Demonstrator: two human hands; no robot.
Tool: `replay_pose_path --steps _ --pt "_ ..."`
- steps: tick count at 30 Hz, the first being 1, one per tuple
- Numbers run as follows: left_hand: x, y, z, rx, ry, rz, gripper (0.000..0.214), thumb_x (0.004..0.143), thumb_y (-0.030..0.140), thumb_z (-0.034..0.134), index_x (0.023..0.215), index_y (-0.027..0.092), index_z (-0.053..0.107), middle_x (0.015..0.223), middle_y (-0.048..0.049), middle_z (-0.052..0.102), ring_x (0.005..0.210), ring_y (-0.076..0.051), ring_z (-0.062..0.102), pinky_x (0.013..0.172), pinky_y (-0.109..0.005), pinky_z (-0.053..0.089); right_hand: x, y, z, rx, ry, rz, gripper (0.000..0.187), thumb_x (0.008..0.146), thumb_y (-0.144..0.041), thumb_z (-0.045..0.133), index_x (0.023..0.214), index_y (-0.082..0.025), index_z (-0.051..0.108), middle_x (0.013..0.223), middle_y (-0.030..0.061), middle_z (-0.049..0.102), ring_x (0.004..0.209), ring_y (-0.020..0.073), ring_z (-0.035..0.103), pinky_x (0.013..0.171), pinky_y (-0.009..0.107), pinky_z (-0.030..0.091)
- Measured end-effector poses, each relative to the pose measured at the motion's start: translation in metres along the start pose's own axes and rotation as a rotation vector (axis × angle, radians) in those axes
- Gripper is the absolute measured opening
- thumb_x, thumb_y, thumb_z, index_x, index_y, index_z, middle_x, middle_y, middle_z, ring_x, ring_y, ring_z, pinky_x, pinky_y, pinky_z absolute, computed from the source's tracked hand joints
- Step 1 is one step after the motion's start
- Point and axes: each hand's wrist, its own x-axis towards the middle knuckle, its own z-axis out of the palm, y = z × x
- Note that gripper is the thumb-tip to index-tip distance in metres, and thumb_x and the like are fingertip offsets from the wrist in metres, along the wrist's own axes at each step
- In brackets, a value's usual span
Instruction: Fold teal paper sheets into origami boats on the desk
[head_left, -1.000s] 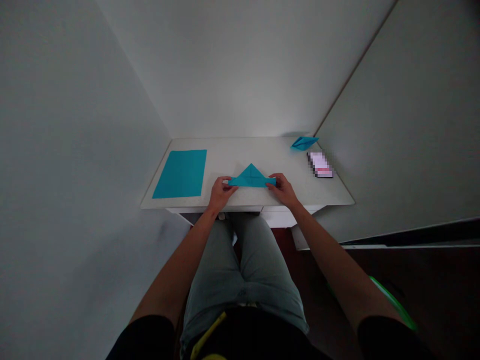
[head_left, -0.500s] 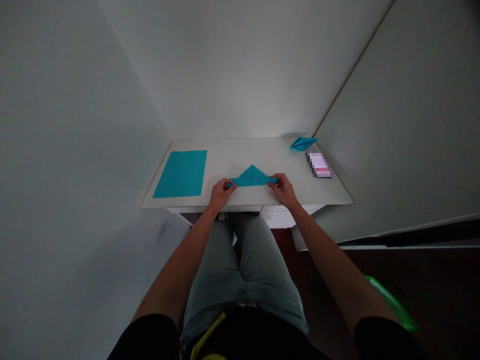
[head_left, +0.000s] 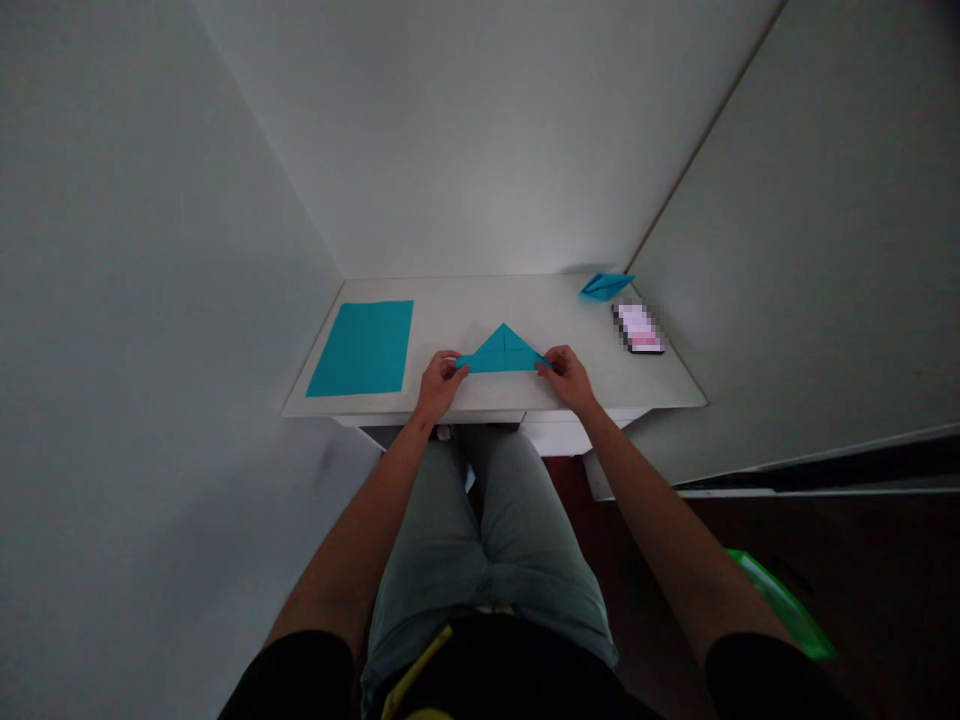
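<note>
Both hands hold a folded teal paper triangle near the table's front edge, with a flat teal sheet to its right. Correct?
No: the flat teal sheet lies to the left of the folded teal paper triangle, not the right, as the head view shows. The rest stands.

We see the left hand and right hand pinching the ends of a folded teal paper triangle on the white desk; flat teal sheet to the left, small folded teal paper and pixelated object far right.
</note>
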Motion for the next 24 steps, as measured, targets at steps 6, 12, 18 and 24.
replay_pose_path --steps 6,12,18,24 --pt "0.0 0.001 0.002 -0.025 0.023 -0.014 0.038 0.085 0.037 0.08 0.114 0.023 0.06 0.088 -0.0002 0.075 0.085 -0.018 0.073 0.082 -0.031 0.057 -0.001 -0.004 -0.004 -0.125 -0.037 -0.003 0.038 0.085 -0.062 0.073 0.096 -0.027 0.067 0.09 0.0033 0.073 0.078 0.0213 0.066 0.079 0.04 0.059" --pt "-0.001 0.002 0.0 0.047 -0.023 -0.009 0.022 0.085 0.037 0.079 0.101 0.021 0.076 0.103 -0.0068 0.081 0.092 -0.021 0.074 0.091 -0.037 0.06 -0.005 -0.01 -0.005 -0.125 -0.036 0.029 0.044 0.081 -0.055 0.079 0.111 -0.024 0.076 0.078 0.0011 0.069 0.066 0.0188 0.058 0.066 0.035 0.054" --pt "-0.003 0.002 -0.002 0.068 -0.034 -0.008 0.037 0.077 0.041 0.089 0.105 0.02 0.079 0.102 -0.0071 0.082 0.086 -0.021 0.073 0.084 -0.037 0.062 -0.006 -0.015 -0.005 -0.11 -0.03 0.054 0.05 0.079 -0.057 0.082 0.117 -0.024 0.079 0.07 -0.0008 0.064 0.063 0.0182 0.054 0.062 0.034 0.05" --pt "-0.004 0.002 0.0 0.09 0.011 0.017 0.033 0.084 0.049 0.082 0.101 0.02 0.08 0.091 -0.0052 0.079 0.08 -0.019 0.069 0.077 -0.034 0.058 -0.005 -0.014 -0.004 -0.107 -0.016 0.052 0.056 0.079 -0.058 0.082 0.123 -0.024 0.078 0.074 0.0004 0.067 0.063 0.018 0.055 0.063 0.035 0.052"
